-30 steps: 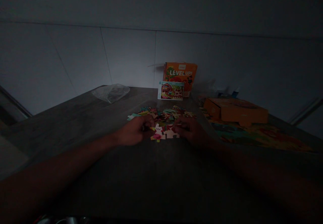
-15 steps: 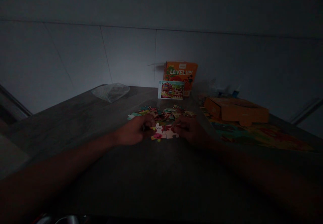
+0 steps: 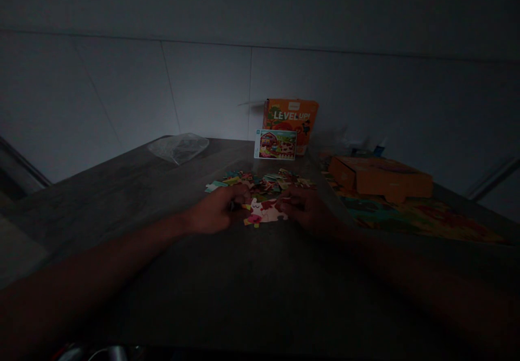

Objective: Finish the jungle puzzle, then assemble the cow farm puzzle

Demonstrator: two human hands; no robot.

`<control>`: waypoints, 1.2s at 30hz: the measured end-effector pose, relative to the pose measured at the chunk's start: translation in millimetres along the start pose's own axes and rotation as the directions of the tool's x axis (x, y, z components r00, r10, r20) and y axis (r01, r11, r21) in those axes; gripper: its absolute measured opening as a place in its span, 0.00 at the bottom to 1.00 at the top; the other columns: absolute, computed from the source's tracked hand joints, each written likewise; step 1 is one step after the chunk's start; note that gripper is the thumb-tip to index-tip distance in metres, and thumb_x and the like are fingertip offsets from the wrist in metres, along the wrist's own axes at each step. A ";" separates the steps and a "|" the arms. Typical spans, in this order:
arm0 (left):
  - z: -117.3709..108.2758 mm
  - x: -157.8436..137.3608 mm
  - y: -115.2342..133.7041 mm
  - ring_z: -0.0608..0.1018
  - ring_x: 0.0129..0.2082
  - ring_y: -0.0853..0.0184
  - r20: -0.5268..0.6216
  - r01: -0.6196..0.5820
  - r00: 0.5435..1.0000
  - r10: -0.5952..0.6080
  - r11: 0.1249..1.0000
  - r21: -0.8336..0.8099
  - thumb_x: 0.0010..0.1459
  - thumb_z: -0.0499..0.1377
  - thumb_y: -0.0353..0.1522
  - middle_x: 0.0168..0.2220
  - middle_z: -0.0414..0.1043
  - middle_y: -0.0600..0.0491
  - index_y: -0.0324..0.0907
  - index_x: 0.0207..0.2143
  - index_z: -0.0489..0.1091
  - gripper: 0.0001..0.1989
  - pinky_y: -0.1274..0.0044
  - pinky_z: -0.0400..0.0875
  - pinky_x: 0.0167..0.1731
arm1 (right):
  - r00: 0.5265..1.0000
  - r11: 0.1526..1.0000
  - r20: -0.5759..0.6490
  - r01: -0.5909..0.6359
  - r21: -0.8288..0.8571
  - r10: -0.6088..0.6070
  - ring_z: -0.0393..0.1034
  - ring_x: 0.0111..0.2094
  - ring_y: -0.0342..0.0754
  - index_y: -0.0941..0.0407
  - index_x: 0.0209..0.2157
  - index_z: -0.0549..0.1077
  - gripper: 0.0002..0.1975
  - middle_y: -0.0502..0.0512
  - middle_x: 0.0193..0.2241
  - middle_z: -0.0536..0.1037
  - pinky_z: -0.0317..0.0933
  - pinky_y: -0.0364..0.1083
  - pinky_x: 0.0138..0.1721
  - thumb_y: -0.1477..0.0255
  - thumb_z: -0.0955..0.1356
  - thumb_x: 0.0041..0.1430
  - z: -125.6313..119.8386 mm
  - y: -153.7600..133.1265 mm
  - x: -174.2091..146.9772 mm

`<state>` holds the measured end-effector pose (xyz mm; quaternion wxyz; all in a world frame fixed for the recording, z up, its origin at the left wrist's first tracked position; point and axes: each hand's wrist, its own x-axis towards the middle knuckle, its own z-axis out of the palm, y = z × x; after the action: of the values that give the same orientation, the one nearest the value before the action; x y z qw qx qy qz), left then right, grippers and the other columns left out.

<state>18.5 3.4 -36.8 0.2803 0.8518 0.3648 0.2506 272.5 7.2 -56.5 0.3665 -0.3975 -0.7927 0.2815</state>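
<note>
Gripping two touching puzzle pieces (image 3: 266, 212).
I find left hand (image 3: 219, 209) clamped at nine o'clock, right hand (image 3: 309, 210) clamped at three.

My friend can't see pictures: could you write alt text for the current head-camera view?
In dim light, a person's left hand and right hand hold either end of cow puzzle pieces, which appear joined, over a dark table. Just beyond lie loose puzzle pieces; behind them, a farm-scene card stands before an orange "LEVEL UP!" box.
</note>
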 end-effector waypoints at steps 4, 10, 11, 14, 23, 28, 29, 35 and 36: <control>0.6 0.4 -0.2 0.68 0.29 0.69 0.004 -0.002 1.000 0.002 1.000 -0.017 0.57 0.57 0.33 0.30 0.65 0.55 0.40 0.35 0.64 0.06 0.77 0.61 0.28 | 1.000 1.000 0.006 -0.003 0.012 0.003 0.74 0.33 0.50 0.57 0.31 0.74 0.07 0.56 0.30 0.78 0.64 0.45 0.32 0.68 0.67 0.57 -0.3 -2.0 -0.3; -0.3 0.1 1.3 0.67 0.28 0.69 0.002 0.002 1.000 -0.002 1.000 0.006 0.57 0.57 0.32 0.28 0.64 0.55 0.40 0.34 0.64 0.04 0.77 0.61 0.28 | 1.000 0.999 0.000 -0.005 0.033 0.005 0.73 0.34 0.49 0.57 0.31 0.73 0.07 0.55 0.30 0.77 0.64 0.44 0.32 0.67 0.68 0.57 1.0 1.0 -0.6; -0.2 0.1 0.7 0.67 0.28 0.69 0.002 0.002 1.000 -0.002 1.000 0.002 0.57 0.57 0.31 0.29 0.64 0.55 0.40 0.34 0.64 0.04 0.77 0.61 0.29 | 1.000 1.000 -0.002 -0.003 0.025 0.003 0.73 0.33 0.49 0.57 0.31 0.74 0.07 0.55 0.30 0.77 0.63 0.44 0.32 0.67 0.68 0.57 1.0 1.5 -0.7; 0.5 0.4 -1.1 0.67 0.29 0.69 -0.004 0.011 1.000 -0.011 1.000 0.000 0.57 0.57 0.32 0.29 0.65 0.56 0.40 0.34 0.64 0.05 0.77 0.61 0.29 | 1.000 1.000 0.004 0.000 0.009 0.000 0.72 0.32 0.49 0.57 0.31 0.74 0.08 0.55 0.29 0.76 0.63 0.45 0.31 0.67 0.67 0.57 0.6 2.1 -0.7; 1.0 -0.2 -1.0 0.66 0.27 0.70 -0.011 0.019 1.000 -0.019 1.000 -0.009 0.57 0.58 0.32 0.28 0.64 0.56 0.39 0.34 0.65 0.05 0.78 0.61 0.28 | 1.000 1.000 0.019 0.008 -0.006 -0.007 0.73 0.33 0.49 0.57 0.32 0.75 0.07 0.55 0.29 0.78 0.63 0.44 0.32 0.69 0.67 0.58 -0.9 -0.9 -0.6; 0.8 0.2 -1.7 0.68 0.28 0.69 0.004 -0.004 1.000 0.004 1.000 -0.009 0.57 0.58 0.32 0.29 0.66 0.55 0.39 0.35 0.65 0.05 0.77 0.61 0.28 | 1.000 1.000 0.013 0.012 0.003 -0.012 0.72 0.32 0.48 0.57 0.33 0.75 0.07 0.54 0.29 0.77 0.62 0.44 0.31 0.68 0.67 0.58 0.0 -0.9 -1.2; 0.7 0.4 -1.5 0.67 0.28 0.70 0.007 -0.001 1.000 0.001 1.000 -0.003 0.57 0.58 0.31 0.29 0.65 0.55 0.40 0.34 0.65 0.05 0.77 0.61 0.28 | 1.000 1.000 0.015 0.009 0.016 -0.009 0.73 0.32 0.48 0.57 0.33 0.75 0.07 0.54 0.29 0.77 0.63 0.44 0.31 0.68 0.67 0.58 0.2 -0.7 -1.2; -0.1 0.9 0.5 0.68 0.28 0.69 0.005 -0.007 1.000 0.007 1.000 0.012 0.57 0.57 0.31 0.29 0.66 0.55 0.40 0.35 0.65 0.04 0.78 0.61 0.27 | 1.000 1.000 0.002 0.023 -0.002 -0.023 0.71 0.30 0.47 0.57 0.32 0.76 0.07 0.54 0.28 0.77 0.62 0.44 0.30 0.68 0.67 0.57 0.1 0.9 -1.0; -0.2 1.0 0.9 0.67 0.28 0.70 0.009 -0.003 1.000 0.003 1.000 0.008 0.57 0.57 0.31 0.29 0.66 0.55 0.40 0.35 0.65 0.04 0.78 0.61 0.27 | 1.000 1.000 0.001 0.020 -0.009 -0.020 0.71 0.30 0.47 0.57 0.32 0.76 0.08 0.54 0.28 0.76 0.62 0.44 0.29 0.68 0.67 0.57 0.1 1.4 -0.9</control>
<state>19.4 3.8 -35.8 0.2779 0.8546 0.3633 0.2458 273.5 7.1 -58.0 0.3671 -0.3912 -0.7980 0.2746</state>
